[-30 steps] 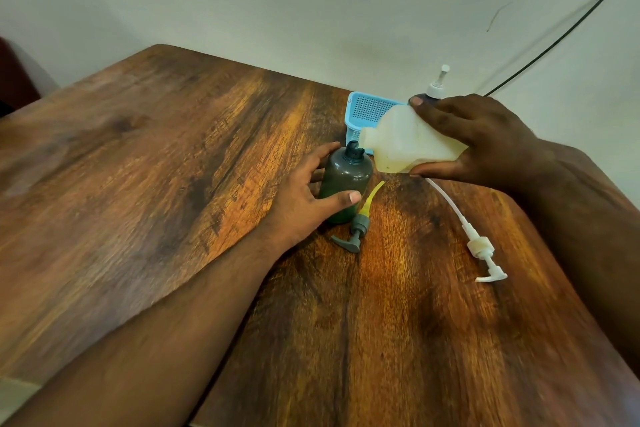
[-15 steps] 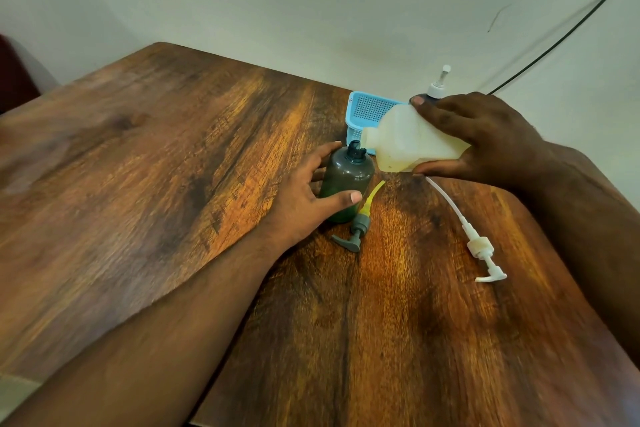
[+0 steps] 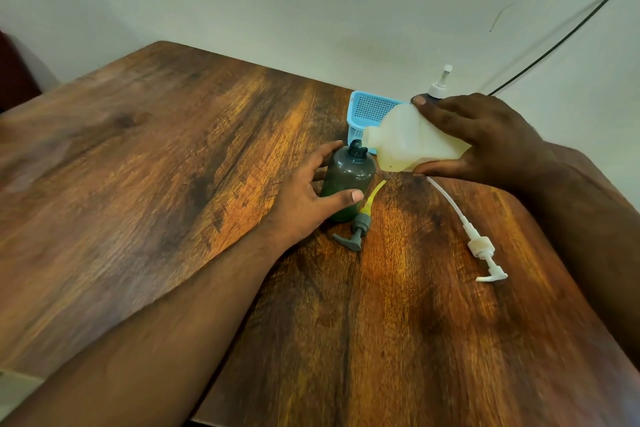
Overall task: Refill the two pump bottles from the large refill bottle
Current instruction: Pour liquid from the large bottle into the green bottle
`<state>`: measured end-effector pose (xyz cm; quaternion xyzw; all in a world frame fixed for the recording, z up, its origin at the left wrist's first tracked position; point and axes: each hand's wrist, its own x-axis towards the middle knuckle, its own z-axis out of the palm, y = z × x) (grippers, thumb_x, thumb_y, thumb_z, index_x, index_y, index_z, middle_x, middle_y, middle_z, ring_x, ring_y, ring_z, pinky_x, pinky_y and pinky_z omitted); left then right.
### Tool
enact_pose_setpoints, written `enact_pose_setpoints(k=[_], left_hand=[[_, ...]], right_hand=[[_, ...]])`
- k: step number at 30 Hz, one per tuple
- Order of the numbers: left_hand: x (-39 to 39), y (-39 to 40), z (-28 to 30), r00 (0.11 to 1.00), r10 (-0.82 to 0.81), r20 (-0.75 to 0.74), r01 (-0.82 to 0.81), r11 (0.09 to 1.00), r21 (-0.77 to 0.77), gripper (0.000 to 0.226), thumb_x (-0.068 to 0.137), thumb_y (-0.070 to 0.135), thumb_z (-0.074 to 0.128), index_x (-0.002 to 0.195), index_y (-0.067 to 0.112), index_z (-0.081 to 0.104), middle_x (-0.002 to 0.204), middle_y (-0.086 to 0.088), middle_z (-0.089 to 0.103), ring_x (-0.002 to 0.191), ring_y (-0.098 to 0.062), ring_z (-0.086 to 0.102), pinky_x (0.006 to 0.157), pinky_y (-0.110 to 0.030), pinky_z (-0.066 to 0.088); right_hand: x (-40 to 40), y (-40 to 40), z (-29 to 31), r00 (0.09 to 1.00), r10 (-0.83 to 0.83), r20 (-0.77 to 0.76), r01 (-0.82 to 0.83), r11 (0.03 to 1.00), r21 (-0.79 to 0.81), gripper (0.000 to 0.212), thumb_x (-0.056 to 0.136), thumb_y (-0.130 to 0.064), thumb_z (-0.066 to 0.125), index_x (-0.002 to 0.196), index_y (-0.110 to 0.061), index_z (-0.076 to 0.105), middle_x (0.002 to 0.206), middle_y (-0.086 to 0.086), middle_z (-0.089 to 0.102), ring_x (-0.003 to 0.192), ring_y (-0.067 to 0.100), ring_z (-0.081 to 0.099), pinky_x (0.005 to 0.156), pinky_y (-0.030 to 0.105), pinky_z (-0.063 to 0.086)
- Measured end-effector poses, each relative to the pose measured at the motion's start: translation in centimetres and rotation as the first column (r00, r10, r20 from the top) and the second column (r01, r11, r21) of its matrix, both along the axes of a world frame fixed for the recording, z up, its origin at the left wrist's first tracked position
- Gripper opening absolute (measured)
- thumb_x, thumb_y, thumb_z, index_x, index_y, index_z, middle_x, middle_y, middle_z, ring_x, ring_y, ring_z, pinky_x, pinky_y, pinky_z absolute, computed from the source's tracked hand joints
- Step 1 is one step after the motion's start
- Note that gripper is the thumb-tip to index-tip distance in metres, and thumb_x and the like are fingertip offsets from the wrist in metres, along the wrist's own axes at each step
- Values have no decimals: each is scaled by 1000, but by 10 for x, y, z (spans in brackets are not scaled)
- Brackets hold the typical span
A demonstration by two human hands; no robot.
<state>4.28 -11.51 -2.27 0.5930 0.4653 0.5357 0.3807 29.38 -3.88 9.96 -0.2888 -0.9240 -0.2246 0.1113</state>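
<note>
Fingers and thumb of the left hand (image 3: 304, 192) curl round the dark green pump bottle (image 3: 348, 184), upright and uncapped at mid-table; the right hand (image 3: 485, 139) grips the pale refill bottle (image 3: 412, 139), tipped with its mouth just above the green neck; two loose pumps lie near, one grey (image 3: 356, 230), one white (image 3: 479, 244); a second pump bottle (image 3: 437, 88) and one blue basket (image 3: 370, 111) stand far, by the plain wall (image 3: 311, 3); the wooden table (image 3: 156, 166) is dark-grained.

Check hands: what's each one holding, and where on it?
Left hand grips the dark pump bottle around its body. Right hand grips the tilted refill bottle around its base end.
</note>
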Motion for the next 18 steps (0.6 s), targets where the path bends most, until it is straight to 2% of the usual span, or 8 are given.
enact_pose_setpoints(k=[2,9,13,18], left_hand=[[0,0,-1,1000,0,0,0,1000,5,76,77,26,82,140,39,41,124,25,46,122,-7,50,86,-13,49],[-1,1,-1,1000,13,-18,-13,1000,0,78,78,26,81,143,38,40,139,11,47,125,-10,49,91,-17,49],[0,1,-1,1000,12,-18,-12,1000,5,77,78,26,81,141,38,40,129,20,46,123,-7,49,86,-11,48],[0,1,-1,1000,11,-10,-11,1000,6,77,78,26,81,142,38,40,129,19,46,123,-7,49,87,-12,48]], right_hand=[[0,0,0,1000,0,-2,0,1000,-1,89,81,-68,48,146,-10,35,123,24,60,104,43,59,83,52,52],[-1,-1,-1,1000,-8,-6,8,1000,7,89,80,-68,47,146,-9,35,125,25,59,106,43,58,85,51,50],[0,1,-2,1000,-8,0,8,1000,-3,89,83,-71,41,147,-11,33,125,24,58,105,43,58,84,52,52],[1,2,-3,1000,-9,-6,9,1000,-5,88,83,-72,40,147,-13,31,126,24,58,106,43,58,85,53,51]])
